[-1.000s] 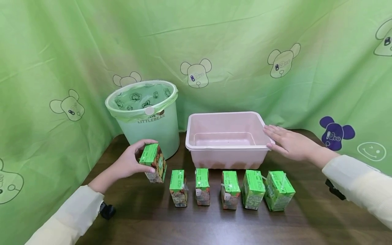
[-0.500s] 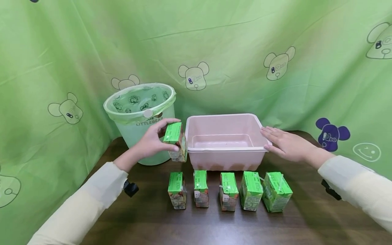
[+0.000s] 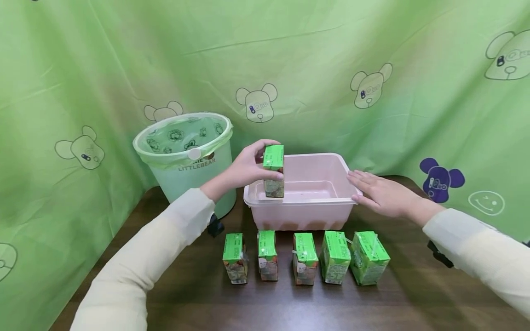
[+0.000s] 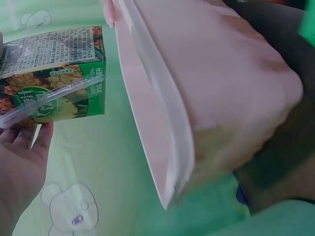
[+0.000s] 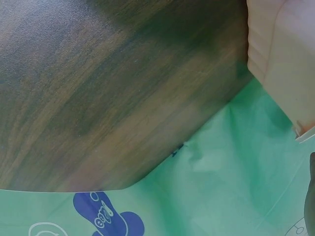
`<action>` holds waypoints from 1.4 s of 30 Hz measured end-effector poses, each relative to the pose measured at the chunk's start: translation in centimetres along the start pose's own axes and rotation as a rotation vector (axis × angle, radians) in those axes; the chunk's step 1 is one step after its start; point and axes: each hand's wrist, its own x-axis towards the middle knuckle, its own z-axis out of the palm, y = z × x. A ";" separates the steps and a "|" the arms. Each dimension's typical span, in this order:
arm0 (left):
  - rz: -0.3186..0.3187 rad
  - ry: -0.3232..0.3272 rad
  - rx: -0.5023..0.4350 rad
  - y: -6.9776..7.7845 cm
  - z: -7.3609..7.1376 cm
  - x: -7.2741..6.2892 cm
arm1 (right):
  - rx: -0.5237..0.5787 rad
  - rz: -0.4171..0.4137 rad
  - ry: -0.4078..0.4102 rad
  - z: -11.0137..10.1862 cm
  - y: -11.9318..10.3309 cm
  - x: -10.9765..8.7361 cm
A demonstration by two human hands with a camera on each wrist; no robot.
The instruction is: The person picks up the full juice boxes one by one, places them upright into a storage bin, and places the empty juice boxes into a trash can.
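My left hand [image 3: 249, 166] grips a juice box [image 3: 273, 171] with a green top, thumb on the near side, over the left part of the pink plastic bin [image 3: 304, 214]. In the left wrist view the held juice box [image 4: 54, 76] shows fruit pictures and a straw in clear wrap along its side, and it is above the bin's rim [image 4: 162, 93]. My right hand [image 3: 383, 195] rests on the bin's right rim with its fingers straight. Several more green-topped juice boxes stand in a row in front of the bin, among them a leftmost box [image 3: 236, 258] and a rightmost box [image 3: 370, 258].
A light green bucket [image 3: 194, 181] with a patterned liner stands left of the bin. All stand on a dark wooden table [image 3: 273, 305]. A green curtain [image 3: 314, 69] with bear-head prints hangs behind and around the table.
My left hand has carried the juice box up and to the right, from in front of the bucket to over the bin. My right hand has stayed on the bin's rim.
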 end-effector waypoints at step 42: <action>-0.113 -0.176 0.235 -4.9 8.3 7.7 | -0.013 0.035 -0.071 0.1 -1.0 1.3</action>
